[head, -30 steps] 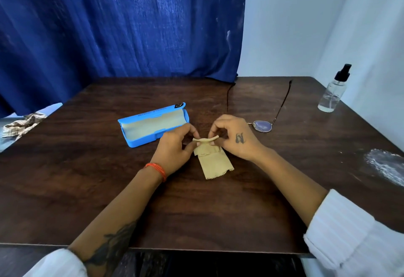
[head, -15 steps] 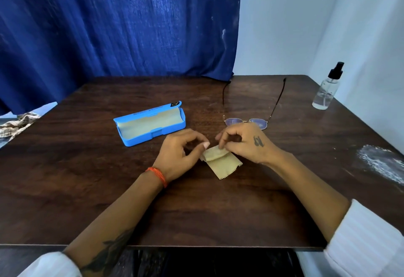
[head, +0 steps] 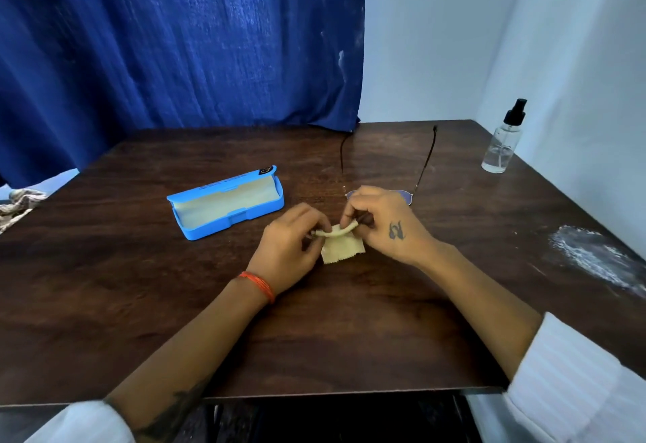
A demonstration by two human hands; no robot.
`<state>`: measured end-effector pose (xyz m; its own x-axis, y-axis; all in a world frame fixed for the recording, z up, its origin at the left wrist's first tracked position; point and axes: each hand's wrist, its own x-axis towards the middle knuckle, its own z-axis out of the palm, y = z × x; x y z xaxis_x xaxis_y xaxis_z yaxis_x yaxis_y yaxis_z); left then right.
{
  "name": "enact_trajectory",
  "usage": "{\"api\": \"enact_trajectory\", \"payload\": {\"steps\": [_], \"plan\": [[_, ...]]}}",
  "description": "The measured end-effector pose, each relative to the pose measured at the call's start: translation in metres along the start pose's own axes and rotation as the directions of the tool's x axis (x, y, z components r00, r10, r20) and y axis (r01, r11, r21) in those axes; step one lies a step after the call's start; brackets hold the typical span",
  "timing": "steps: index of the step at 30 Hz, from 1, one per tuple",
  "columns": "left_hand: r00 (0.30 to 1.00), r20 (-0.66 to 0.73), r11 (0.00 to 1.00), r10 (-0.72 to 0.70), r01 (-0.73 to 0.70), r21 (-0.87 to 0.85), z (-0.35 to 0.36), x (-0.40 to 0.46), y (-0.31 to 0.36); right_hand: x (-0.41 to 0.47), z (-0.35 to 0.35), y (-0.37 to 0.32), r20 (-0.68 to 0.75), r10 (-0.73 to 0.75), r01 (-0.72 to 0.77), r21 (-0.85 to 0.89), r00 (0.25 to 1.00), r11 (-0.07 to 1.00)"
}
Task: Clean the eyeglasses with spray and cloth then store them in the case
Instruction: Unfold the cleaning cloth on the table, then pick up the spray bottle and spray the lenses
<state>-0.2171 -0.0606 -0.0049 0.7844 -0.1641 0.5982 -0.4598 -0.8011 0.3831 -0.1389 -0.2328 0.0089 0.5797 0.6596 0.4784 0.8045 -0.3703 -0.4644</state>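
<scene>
Both hands pinch cloth (head: pixel 341 246) top edge: left hand (head: pixel 292 248), right hand (head: pixel 382 224); fold now rolled tighter than a second ago, cloth shorter on surface (head: pixel 349 337)

Glasses (head: pixel 407 194) just behind cloth, arms open; case (head: pixel 227 203) open, left of cloth; spray bottle (head: pixel 501 140) far right, untouched

Judgement: cloth prep, no cleaning yet

Both forearms reach forward from white sleeves and converge near the middle of the view, backs of the hands up. The left hand (head: pixel 288 248), with an orange thread band at the wrist, has its fingers curled and thumb and fingertips pinched together. The right hand (head: pixel 382 224), tattooed on its back, likewise pinches with curled fingers, its fingertips facing the left hand's.
</scene>
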Motion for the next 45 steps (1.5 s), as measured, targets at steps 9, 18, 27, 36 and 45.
{"api": "enact_trajectory", "payload": {"steps": [9, 18, 27, 36, 45], "plan": [[0.952, 0.253, 0.986, 0.169, -0.161, -0.053, 0.003, -0.004, 0.015, -0.042, -0.008, 0.009, 0.035, -0.112, 0.115, -0.124, 0.993, 0.986], [0.942, 0.055, 0.925, -0.332, 0.337, -0.177, 0.032, 0.047, -0.013, -0.049, -0.038, 0.01, -0.133, -0.003, 0.012, 0.066, 0.991, 0.998], [0.905, 0.145, 0.824, -0.399, 0.424, -0.377, 0.073, 0.09, -0.031, -0.038, -0.097, 0.045, -0.682, 0.09, -0.082, 0.045, 0.726, 0.996], [0.911, 0.107, 0.785, -0.398, 0.399, -0.474, 0.081, 0.093, -0.041, 0.012, -0.133, 0.161, -0.734, 0.313, -0.581, -0.135, 0.603, 0.803], [0.885, 0.13, 0.756, -0.447, 0.451, -0.474, 0.078, 0.093, -0.046, 0.029, -0.122, 0.208, -0.643, 0.604, -0.731, 0.099, 0.471, 0.675]]}}
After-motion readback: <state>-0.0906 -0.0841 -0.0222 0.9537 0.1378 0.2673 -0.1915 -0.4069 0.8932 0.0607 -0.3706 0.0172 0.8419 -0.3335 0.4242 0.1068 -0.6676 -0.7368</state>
